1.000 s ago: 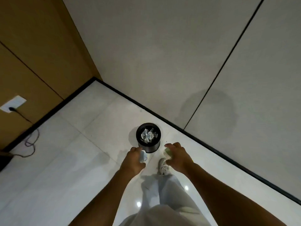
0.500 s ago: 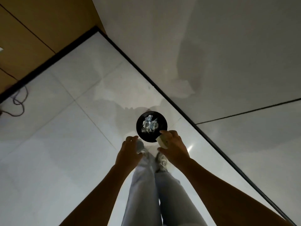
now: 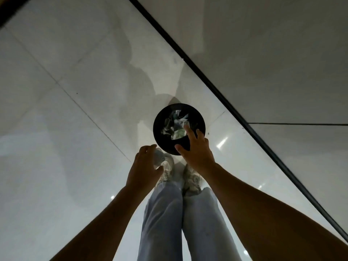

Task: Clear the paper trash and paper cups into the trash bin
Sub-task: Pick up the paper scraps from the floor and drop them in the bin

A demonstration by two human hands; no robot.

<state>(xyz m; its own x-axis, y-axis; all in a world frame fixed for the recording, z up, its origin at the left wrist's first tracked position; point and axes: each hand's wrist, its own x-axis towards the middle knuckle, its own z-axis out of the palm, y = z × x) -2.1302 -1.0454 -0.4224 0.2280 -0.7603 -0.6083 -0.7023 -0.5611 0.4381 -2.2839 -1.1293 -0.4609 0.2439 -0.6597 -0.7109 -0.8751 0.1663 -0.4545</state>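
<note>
A round black trash bin stands on the floor just ahead of my feet, with several crumpled papers inside. My right hand is over the bin's near right part with fingers spread and nothing in it. A greenish-white piece of paper lies in the bin just beside its fingertips. My left hand stays short of the bin's near left edge and grips a crumpled pale paper wad.
Glossy white floor tiles spread to the left and ahead. A grey wall with a black baseboard runs diagonally along the right, close behind the bin. My legs and pale shoes are directly below the hands.
The view has tilted further down and closer to the bin. My right hand has moved over the bin and opened, and the paper it held now lies inside. My left hand still holds its wad.
</note>
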